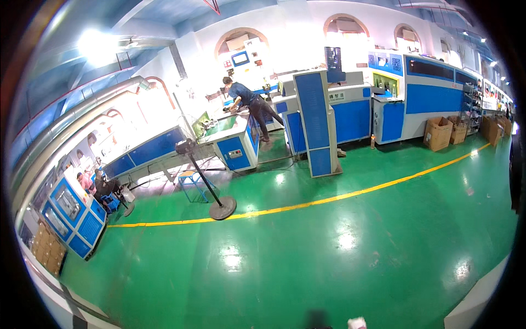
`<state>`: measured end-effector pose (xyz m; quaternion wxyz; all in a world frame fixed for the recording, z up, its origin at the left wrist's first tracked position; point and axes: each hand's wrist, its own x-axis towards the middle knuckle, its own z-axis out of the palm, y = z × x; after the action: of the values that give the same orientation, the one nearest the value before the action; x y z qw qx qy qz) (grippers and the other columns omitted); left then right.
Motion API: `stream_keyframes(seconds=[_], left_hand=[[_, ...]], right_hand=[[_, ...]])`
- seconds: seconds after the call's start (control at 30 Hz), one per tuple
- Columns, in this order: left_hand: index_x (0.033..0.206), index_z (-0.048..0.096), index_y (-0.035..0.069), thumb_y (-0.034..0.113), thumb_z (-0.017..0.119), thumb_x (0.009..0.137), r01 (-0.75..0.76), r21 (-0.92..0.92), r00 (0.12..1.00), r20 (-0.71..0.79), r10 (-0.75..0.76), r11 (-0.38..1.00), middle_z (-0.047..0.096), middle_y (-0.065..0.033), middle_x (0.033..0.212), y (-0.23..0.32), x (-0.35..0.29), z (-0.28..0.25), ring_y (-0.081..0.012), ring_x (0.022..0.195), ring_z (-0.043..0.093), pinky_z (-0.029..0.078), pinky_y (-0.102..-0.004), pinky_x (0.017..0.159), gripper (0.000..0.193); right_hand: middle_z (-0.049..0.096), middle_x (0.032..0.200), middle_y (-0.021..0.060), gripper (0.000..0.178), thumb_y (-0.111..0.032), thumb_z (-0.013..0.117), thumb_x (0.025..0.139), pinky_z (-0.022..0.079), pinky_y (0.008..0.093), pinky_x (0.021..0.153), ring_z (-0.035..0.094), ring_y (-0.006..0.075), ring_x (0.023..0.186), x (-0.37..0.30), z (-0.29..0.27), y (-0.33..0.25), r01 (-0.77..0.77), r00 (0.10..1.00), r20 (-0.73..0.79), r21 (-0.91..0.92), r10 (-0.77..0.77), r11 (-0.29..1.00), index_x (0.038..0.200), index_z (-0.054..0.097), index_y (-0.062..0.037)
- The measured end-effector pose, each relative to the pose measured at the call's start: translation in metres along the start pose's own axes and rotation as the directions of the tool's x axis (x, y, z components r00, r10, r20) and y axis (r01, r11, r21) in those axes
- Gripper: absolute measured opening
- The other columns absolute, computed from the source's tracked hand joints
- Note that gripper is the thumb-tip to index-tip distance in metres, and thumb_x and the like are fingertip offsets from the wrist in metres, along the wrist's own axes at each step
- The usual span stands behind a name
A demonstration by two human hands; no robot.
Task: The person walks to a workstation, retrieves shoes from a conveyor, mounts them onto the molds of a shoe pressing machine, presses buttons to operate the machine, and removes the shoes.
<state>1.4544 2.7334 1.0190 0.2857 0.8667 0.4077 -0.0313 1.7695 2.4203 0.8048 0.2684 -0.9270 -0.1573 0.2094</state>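
Observation:
Neither of my hands can be made out. At the lower edge a small whitish shape (357, 323) pokes into view, too cut off to name. Beside it is a blurred dark patch (318, 319). Ahead lies a glossy green floor (307, 257), crossed by a curved yellow line (329, 198). Beyond the line, a person (249, 104) in a dark blue top leans over a blue and white machine bench (235, 149).
A stand with a round base (222, 208) straddles the yellow line near a blue-framed stool (193, 180). Tall blue and white cabinets (315, 123) line the far side, with cardboard boxes (438, 134) at right. A seated person (103, 183) is beside a machine (74, 214) at left.

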Motion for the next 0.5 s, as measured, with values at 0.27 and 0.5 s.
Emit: stream_keyframes(seconds=[0.27, 0.5], left_hand=[[0.126, 0.063, 0.019, 0.049, 0.053, 0.096, -0.042, 0.045, 0.992, 0.122, 0.037, 0.998, 0.062, -0.0208, 0.129, 0.115, 0.124, -0.039, -0.0406, 0.118, 0.061, 0.049, -0.0498, 0.102, 0.044], [0.124, 0.065, 0.018, 0.048, 0.053, 0.096, -0.227, 0.056, 0.942, 0.266, 0.204, 0.972, 0.062, -0.0208, 0.13, 0.188, 0.265, -0.073, -0.0409, 0.12, 0.06, 0.049, -0.0498, 0.102, 0.042]], right_hand=[[0.06, 0.077, 0.0067, 0.007, -0.006, 0.061, 0.094, 0.054, 0.0349, 0.054, 0.062, 0.0204, 0.066, 0.128, -0.123, -0.183, -0.206, 0.975, 0.188, 0.965, 0.122, 0.159, 0.087, 0.061, -0.0056], [0.071, 0.075, 0.0175, 0.017, -0.02, 0.06, 0.085, 0.052, 0.0469, 0.061, 0.067, 0.0316, 0.07, 0.2, -0.07, -0.122, 0.07, 0.994, 0.071, 0.186, -0.085, 0.98, 0.083, 0.072, -0.0092]])
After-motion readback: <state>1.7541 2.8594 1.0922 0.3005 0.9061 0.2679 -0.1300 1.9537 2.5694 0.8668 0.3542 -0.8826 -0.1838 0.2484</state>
